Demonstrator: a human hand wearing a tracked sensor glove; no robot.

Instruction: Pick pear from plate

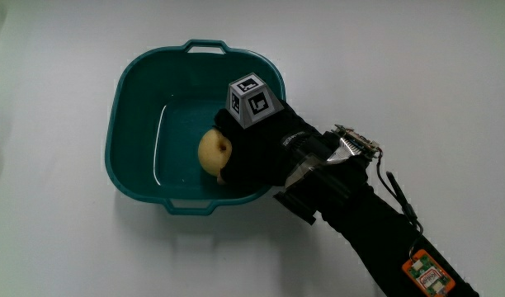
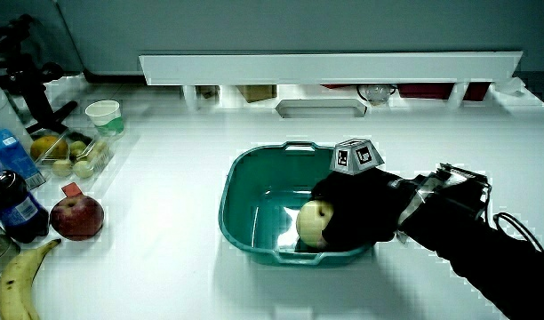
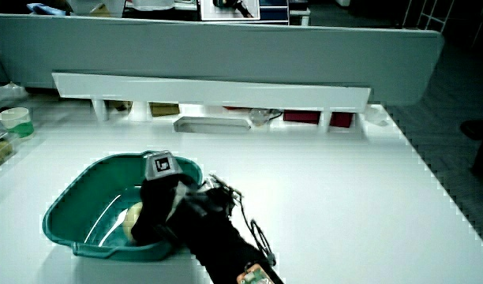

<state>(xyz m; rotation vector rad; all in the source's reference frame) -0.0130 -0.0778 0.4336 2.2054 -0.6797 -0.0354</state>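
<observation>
Item: pear (image 1: 213,152), pale yellow, lying on the floor of a teal basin (image 1: 133,99) (no plate in sight) on the white table (image 1: 54,239). Hands: one gloved hand (image 1: 257,148) reaches over the basin rim, covering the pear's side; whether its fingers have closed on the fruit cannot be told. Step, as judged: the grasp. Next move calls for a firm closure, then a straight lift clear of the basin wall.

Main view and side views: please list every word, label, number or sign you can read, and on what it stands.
No text can be read.
Cube on the hand: black-and-white marker patterns, no letters.
Tag on the forearm: print too small to read.
Bottle near the apple: label too blurred to read.
</observation>
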